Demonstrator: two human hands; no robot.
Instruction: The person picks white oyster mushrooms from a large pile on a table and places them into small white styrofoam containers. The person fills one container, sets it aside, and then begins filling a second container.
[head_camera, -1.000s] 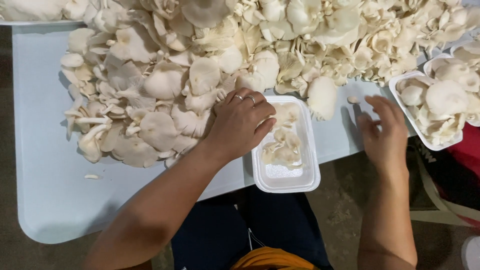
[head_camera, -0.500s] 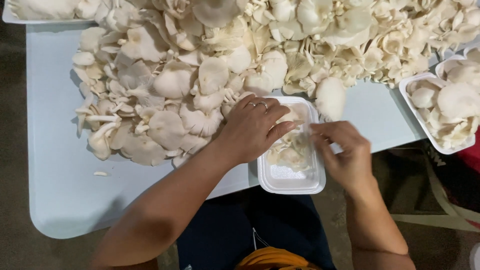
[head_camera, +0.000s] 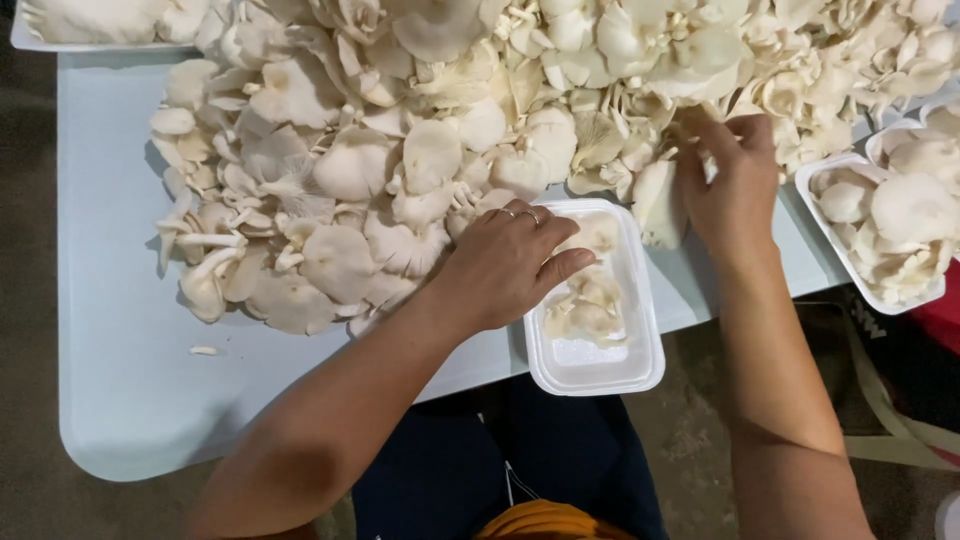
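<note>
— Mushrooms (head_camera: 420, 170) fill most of your head view, a wide pale heap spread over the light blue table (head_camera: 110, 330). What is your left hand doing?

— Your left hand (head_camera: 505, 265) lies over the left rim of the white foam tray (head_camera: 600, 365) in front of you. The fingers are spread and loosely curved, reaching into the tray toward the few mushroom pieces (head_camera: 590, 305) already inside. You can't tell whether the fingertips actually pinch a piece; they seem to rest on them. Rings show on two fingers.

— And your right hand?

— Your right hand (head_camera: 730, 185) is up at the edge of the heap, just beyond the tray's far right corner. Its fingers are bent and dug in among the caps, touching them, though the grip itself is hidden by the back of the hand.

— Anything else nearby?

— A second tray (head_camera: 830, 265), heaped full, sits at the right edge of the table, well apart from your left hand. One small stray bit (head_camera: 203, 351) lies alone on the bare table near the heap's lower left.
</note>
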